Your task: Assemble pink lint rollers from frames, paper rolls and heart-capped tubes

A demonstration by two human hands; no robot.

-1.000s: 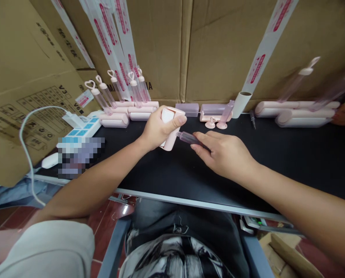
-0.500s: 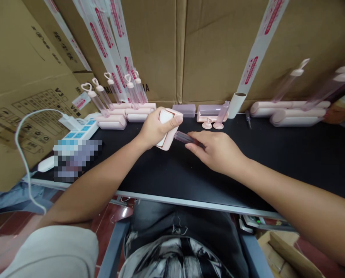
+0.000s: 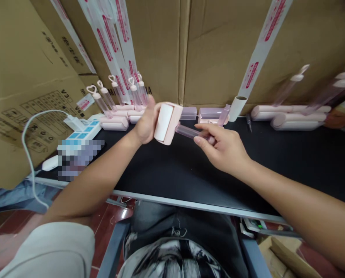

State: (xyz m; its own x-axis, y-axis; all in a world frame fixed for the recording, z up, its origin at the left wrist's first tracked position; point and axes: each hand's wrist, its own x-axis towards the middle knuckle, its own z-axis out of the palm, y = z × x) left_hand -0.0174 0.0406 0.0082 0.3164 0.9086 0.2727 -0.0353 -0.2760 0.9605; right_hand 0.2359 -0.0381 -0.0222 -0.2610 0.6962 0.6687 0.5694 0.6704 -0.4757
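Note:
A pink lint roller (image 3: 174, 129) with a white roll is held over the black table, its clear pinkish handle pointing right. My right hand (image 3: 226, 146) is closed round the far part of that handle. Beside the roller's head, my left hand (image 3: 146, 125) has its thumb raised off it and the palm toward it; the other fingers are partly hidden behind the head. Past my right hand lie a purple translucent cover (image 3: 211, 112) over a pink part, a small clear tube (image 3: 225, 114) and a white paper roll (image 3: 237, 108).
Several lint rollers with heart-loop handles stand at the back left (image 3: 114, 122) and back right (image 3: 301, 120). A screwdriver-like tool (image 3: 249, 122) lies near the cardboard wall (image 3: 218, 54). On the left are a power strip (image 3: 84, 133), a white cable and a blurred-out item.
My left hand has let go of the roller's head, its thumb lifting away. The handle now joins the head in plain sight, with my right hand slightly farther right along it.

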